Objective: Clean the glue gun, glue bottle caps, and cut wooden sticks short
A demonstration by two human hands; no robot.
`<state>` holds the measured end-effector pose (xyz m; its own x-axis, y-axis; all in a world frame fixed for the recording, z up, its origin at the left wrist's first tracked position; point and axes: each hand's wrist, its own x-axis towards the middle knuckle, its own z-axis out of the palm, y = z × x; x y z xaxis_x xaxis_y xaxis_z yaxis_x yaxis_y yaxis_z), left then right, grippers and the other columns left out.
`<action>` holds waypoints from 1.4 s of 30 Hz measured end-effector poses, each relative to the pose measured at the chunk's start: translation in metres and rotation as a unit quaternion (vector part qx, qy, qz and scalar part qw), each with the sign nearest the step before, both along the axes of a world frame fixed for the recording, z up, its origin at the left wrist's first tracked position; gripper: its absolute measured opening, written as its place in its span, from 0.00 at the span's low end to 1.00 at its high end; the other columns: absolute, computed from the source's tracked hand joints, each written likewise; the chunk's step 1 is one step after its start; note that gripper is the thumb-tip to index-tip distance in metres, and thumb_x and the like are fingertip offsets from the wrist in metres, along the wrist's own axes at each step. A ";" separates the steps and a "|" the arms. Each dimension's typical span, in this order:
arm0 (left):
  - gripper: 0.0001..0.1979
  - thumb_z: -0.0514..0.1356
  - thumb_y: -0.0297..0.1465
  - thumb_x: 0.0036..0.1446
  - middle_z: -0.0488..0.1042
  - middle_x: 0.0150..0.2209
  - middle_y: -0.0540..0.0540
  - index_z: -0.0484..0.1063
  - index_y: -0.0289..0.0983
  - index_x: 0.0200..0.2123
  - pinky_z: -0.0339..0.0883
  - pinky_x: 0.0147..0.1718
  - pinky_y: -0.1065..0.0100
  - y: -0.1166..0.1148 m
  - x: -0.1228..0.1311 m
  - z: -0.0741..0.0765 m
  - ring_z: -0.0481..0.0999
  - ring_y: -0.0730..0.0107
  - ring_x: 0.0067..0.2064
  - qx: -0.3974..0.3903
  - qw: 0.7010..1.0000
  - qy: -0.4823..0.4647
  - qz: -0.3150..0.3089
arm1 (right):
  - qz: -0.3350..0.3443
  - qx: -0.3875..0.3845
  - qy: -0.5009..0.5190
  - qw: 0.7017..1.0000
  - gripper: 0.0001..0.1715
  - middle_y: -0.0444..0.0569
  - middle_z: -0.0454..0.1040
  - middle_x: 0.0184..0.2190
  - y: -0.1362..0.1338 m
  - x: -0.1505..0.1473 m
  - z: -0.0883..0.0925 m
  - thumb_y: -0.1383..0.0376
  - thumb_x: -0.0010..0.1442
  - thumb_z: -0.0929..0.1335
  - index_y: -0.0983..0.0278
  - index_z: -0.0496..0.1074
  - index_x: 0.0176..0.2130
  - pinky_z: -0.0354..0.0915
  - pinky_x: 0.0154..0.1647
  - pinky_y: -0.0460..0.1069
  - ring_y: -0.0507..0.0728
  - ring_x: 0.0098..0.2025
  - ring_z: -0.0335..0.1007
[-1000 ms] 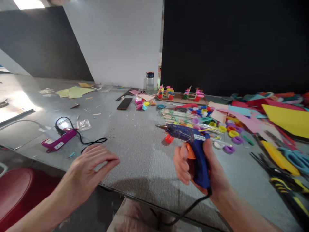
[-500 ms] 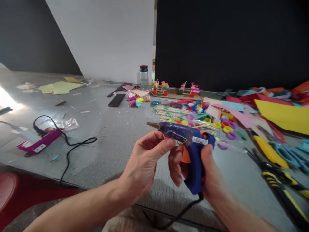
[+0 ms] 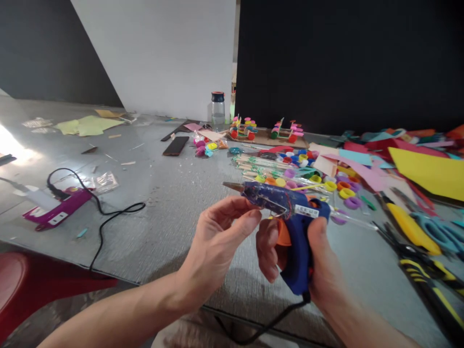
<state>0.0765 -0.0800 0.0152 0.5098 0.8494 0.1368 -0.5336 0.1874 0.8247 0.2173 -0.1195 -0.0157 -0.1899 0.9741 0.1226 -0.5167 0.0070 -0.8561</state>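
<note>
Head view: our right hand (image 3: 311,261) wraps the blue glue gun (image 3: 290,227) by its handle, keeping the nozzle clear; our left hand (image 3: 217,237) pinches its barrel, seemingly steadying it.

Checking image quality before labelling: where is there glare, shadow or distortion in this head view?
Head view: strong glare whitens the grey table at the far left edge; the hands cast a soft shadow near its front edge; the blue hot glue gun is sharp; wide-angle stretch smears the yellow-handled tools at right.
</note>
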 end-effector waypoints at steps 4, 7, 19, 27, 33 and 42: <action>0.03 0.61 0.31 0.65 0.76 0.23 0.53 0.74 0.41 0.37 0.73 0.17 0.67 -0.001 0.002 -0.002 0.77 0.67 0.17 0.000 0.999 -0.031 -0.037 | -0.009 0.000 0.003 1.000 0.36 0.45 0.65 0.20 0.000 -0.001 0.002 0.34 0.60 0.62 0.60 0.78 0.31 0.61 0.17 0.47 0.53 0.18 0.61; 0.02 0.64 0.32 0.63 0.77 0.24 0.53 0.77 0.41 0.37 0.74 0.18 0.68 0.002 0.003 -0.002 0.78 0.68 0.19 0.020 1.000 -0.009 0.017 | 0.007 0.006 0.009 1.000 0.37 0.44 0.64 0.21 -0.001 -0.001 0.005 0.34 0.60 0.61 0.60 0.78 0.32 0.60 0.18 0.46 0.52 0.18 0.62; 0.02 0.69 0.30 0.57 0.79 0.27 0.52 0.81 0.41 0.35 0.75 0.31 0.68 0.000 0.001 -0.003 0.78 0.70 0.29 0.029 0.994 0.043 0.101 | 0.051 -0.006 0.075 0.996 0.37 0.44 0.67 0.21 -0.002 -0.001 0.008 0.34 0.62 0.60 0.60 0.80 0.34 0.62 0.20 0.46 0.51 0.19 0.63; 0.04 0.69 0.32 0.58 0.77 0.32 0.50 0.79 0.39 0.33 0.72 0.37 0.68 0.005 0.001 -0.006 0.75 0.70 0.33 0.043 0.989 0.071 0.123 | 0.039 -0.007 0.037 0.999 0.37 0.42 0.61 0.21 -0.003 -0.001 0.006 0.33 0.60 0.61 0.59 0.79 0.32 0.60 0.17 0.47 0.51 0.17 0.58; 0.12 0.57 0.32 0.67 0.65 0.29 0.52 0.70 0.40 0.29 0.62 0.38 0.70 0.004 -0.005 -0.016 0.64 0.70 0.34 0.093 0.976 0.131 0.149 | 0.010 0.007 0.007 1.000 0.37 0.44 0.65 0.22 -0.003 0.000 0.006 0.34 0.61 0.60 0.60 0.78 0.32 0.62 0.18 0.48 0.53 0.18 0.62; 0.27 0.56 0.47 0.67 0.54 0.20 0.54 0.56 0.39 0.20 0.49 0.25 0.66 0.003 -0.019 -0.017 0.53 0.72 0.24 0.125 0.968 0.198 0.087 | 0.025 0.018 0.022 0.999 0.37 0.45 0.64 0.23 -0.003 -0.001 0.006 0.33 0.61 0.60 0.59 0.78 0.33 0.62 0.20 0.49 0.53 0.20 0.61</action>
